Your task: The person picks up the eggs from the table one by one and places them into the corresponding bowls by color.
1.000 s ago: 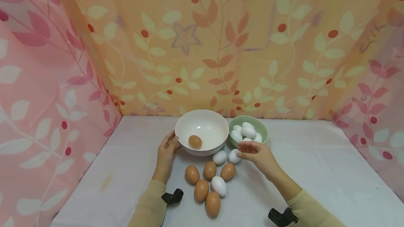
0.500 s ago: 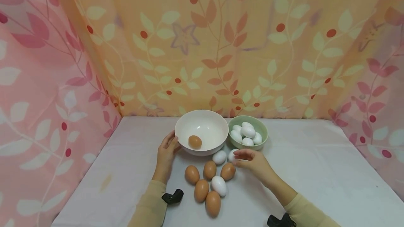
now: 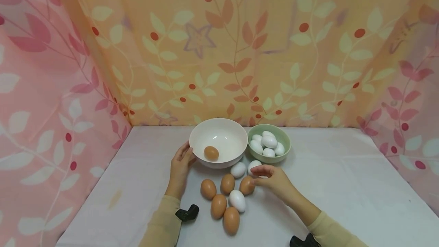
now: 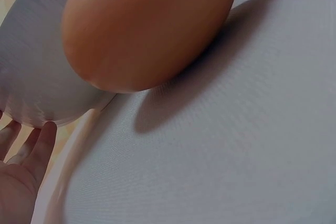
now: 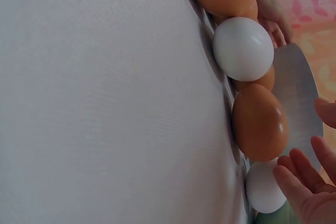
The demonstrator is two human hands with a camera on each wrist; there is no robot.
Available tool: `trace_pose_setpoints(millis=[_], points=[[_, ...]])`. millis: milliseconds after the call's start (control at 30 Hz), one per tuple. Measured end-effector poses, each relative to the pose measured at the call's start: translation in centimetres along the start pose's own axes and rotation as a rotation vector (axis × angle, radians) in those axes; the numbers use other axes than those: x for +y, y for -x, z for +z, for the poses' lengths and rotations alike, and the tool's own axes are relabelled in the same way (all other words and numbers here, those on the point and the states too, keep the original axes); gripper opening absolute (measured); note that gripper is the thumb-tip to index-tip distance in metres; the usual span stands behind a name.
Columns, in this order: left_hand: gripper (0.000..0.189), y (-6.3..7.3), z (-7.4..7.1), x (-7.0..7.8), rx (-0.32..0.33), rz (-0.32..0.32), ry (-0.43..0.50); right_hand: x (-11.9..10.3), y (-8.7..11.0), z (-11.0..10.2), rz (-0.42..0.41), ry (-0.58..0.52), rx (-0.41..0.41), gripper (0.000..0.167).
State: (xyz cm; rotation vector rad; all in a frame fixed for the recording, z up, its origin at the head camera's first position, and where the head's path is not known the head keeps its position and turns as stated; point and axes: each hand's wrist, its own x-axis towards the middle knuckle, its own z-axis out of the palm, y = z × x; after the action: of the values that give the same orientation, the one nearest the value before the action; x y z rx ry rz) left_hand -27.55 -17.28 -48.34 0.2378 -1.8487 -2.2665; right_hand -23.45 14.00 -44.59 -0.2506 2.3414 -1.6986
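A white bowl (image 3: 236,136) with one brown egg (image 3: 211,153) inside stands at the table's back. My left hand (image 3: 180,169) rests against the bowl's left side, its fingertips touching the outer wall in the left wrist view. My right hand (image 3: 276,184) hovers with parted fingers at the right of a brown egg (image 3: 247,185) and a white egg (image 3: 253,166); the right wrist view shows nothing gripped. Another white egg (image 3: 238,169) lies in front of the bowl. Nearer are several brown eggs (image 3: 218,206) and a white egg (image 3: 237,201).
A green bowl (image 3: 286,149) holding several white eggs (image 3: 269,141) stands to the right of the white bowl. White cloth (image 3: 360,186) covers the table. Patterned curtains (image 3: 240,48) hang behind it and at both sides.
My right hand has come down from the front of the green bowl, towards the near brown egg on the right. The left hand stays at the white bowl.
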Motion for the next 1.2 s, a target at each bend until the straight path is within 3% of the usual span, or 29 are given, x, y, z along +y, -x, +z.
trace_pose_setpoints(millis=[900,1200], points=[[0.054,0.0,-0.2,0.1,-0.017,0.007,-0.04,1.0,-0.4,0.4,-0.038,0.083,-0.073,0.045],[0.052,-0.2,-0.2,0.0,-0.004,-0.009,-0.001,1.4,-0.7,0.5,-0.031,0.11,-0.086,0.048]])
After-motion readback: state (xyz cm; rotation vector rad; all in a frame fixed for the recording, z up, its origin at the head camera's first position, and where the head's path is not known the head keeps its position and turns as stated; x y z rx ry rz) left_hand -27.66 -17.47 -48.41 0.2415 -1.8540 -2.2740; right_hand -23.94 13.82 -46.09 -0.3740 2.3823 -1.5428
